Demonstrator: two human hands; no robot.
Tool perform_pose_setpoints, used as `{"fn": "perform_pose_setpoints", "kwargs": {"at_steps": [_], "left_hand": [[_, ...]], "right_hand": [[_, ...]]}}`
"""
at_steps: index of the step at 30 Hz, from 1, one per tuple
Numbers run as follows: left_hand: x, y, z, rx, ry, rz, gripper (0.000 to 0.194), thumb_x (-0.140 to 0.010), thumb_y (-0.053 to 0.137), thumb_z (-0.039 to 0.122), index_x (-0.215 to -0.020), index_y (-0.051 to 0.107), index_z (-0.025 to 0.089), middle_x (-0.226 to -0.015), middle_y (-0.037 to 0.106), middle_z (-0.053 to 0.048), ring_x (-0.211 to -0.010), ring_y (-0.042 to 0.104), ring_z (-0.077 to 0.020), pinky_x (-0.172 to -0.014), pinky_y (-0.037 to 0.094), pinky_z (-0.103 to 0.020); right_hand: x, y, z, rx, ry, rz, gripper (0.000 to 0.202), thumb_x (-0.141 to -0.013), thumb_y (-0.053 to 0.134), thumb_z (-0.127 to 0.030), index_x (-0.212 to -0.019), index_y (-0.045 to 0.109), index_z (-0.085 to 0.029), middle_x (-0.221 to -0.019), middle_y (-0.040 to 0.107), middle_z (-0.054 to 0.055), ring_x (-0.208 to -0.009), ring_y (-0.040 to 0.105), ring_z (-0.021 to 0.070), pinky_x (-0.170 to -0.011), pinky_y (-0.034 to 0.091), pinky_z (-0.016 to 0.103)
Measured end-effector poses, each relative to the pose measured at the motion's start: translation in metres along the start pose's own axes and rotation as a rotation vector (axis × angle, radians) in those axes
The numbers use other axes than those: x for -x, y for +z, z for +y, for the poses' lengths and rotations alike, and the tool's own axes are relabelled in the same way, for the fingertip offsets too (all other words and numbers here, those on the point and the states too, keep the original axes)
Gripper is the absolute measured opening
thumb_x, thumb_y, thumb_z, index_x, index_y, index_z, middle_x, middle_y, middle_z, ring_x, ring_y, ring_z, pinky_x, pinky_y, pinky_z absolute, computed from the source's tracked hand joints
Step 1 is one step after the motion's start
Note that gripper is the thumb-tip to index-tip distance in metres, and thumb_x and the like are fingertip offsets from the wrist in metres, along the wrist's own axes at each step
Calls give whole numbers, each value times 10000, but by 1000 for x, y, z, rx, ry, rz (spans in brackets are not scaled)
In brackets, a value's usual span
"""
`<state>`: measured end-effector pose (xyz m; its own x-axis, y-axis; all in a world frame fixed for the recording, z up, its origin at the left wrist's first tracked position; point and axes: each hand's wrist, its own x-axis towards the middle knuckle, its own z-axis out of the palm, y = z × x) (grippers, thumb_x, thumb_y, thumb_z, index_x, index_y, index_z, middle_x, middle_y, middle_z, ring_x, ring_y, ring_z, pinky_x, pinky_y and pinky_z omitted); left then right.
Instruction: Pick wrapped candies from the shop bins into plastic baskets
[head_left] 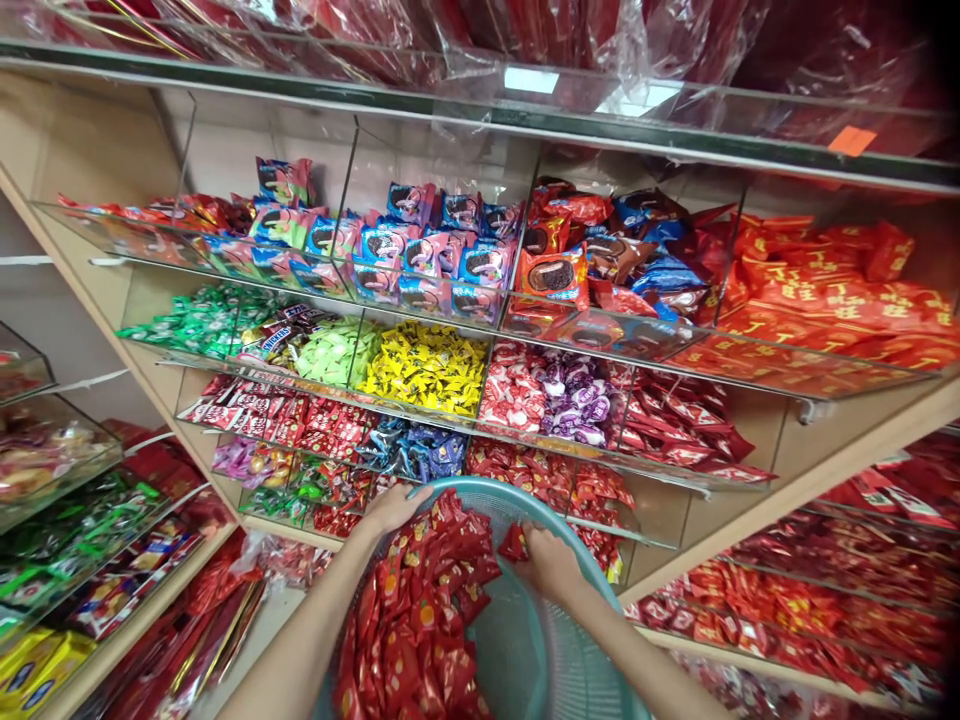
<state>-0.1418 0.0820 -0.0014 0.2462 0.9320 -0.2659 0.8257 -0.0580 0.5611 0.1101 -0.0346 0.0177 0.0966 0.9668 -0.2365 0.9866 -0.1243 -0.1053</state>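
A large teal plastic basket (pixel 592 560) is in front of me, with a heap of red candy packets (pixel 420 610) piled on its left side. My left hand (pixel 396 506) is closed on the basket's far rim, thumb and fingers over the edge. Inside the basket, at the right, my right hand (pixel 546 562) is closed around a red candy packet (pixel 514 543). Bare basket floor shows beneath that hand. Just beyond the rim lie more red packets (pixel 517 470) in a low shelf compartment.
Glass-fronted shelves hold yellow candies (pixel 424 368), purple candies (pixel 576 400), green candies (pixel 202 322), cookie packs (pixel 469 262) and orange-red packets (pixel 825 290). Glass shelf edges jut out above the basket. Wooden side panels (pixel 795 510) slant down on both sides, with other stocked shelves beyond them.
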Motion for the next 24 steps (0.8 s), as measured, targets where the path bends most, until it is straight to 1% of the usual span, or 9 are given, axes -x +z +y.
{"fn": "perform_pose_setpoints", "kwargs": {"at_steps": [3,5,8,12,15,17,19,21,24], "left_hand": [[0,-1,0,-10,-2,6,704,-659,282,759,-840,650,187,-936,676,-90,-877,610,-254,-696,419,-268],[-1,-1,0,-13,-11,10,709,-656,287,759,-844,650,180,-964,669,-99,-885,607,-261,-692,420,-271],[-2,0,-1,-18,-7,12,709,-657,287,758,-848,649,178,-986,663,-102,-896,602,-267,-695,421,-278],[-2,0,-2,-12,0,4,698,-659,282,760,-840,646,193,-970,668,-87,-901,600,-258,-715,422,-276],[-2,0,-2,-19,-2,3,690,-661,277,760,-823,644,199,-950,672,-82,-891,604,-255,-706,424,-276],[-3,1,-3,-25,3,6,687,-664,274,758,-817,643,199,-936,676,-85,-880,608,-258,-697,424,-278],[-3,2,-3,-29,0,15,686,-663,278,757,-820,643,198,-938,676,-90,-877,611,-260,-696,423,-279],[-3,2,-4,-27,-10,22,690,-658,283,759,-828,642,195,-950,674,-95,-880,611,-260,-699,421,-279],[-2,2,-3,-5,-14,18,689,-656,293,760,-830,643,193,-959,674,-93,-880,611,-253,-702,418,-271]], "right_hand": [[-2,13,0,51,-6,5,408,-712,548,-219,-1105,483,-132,-1088,556,146,-935,583,263,-717,437,338],[-3,21,-2,73,-10,14,421,-686,565,-177,-1097,477,-151,-1064,563,132,-903,598,246,-692,445,322],[-5,28,-10,60,-14,21,431,-686,565,-176,-1104,461,-165,-1048,566,128,-885,607,228,-686,447,303],[-8,33,-14,-56,-6,35,393,-690,542,-188,-1075,475,-151,-1045,574,126,-898,600,221,-709,440,291],[-13,37,-5,-213,-1,11,275,-701,524,-212,-972,520,-159,-952,619,94,-893,595,198,-717,426,260],[-17,38,3,-310,8,-13,220,-697,532,-241,-906,532,-172,-868,640,64,-841,601,184,-686,422,246],[-19,37,9,-369,15,-2,213,-685,546,-266,-879,526,-179,-824,644,48,-787,601,177,-653,418,242],[-20,33,12,-381,26,30,219,-683,548,-289,-868,517,-176,-810,642,49,-768,597,178,-644,413,246],[-19,27,9,-349,63,63,235,-685,546,-306,-872,512,-168,-837,635,68,-806,595,193,-665,409,255]]}}
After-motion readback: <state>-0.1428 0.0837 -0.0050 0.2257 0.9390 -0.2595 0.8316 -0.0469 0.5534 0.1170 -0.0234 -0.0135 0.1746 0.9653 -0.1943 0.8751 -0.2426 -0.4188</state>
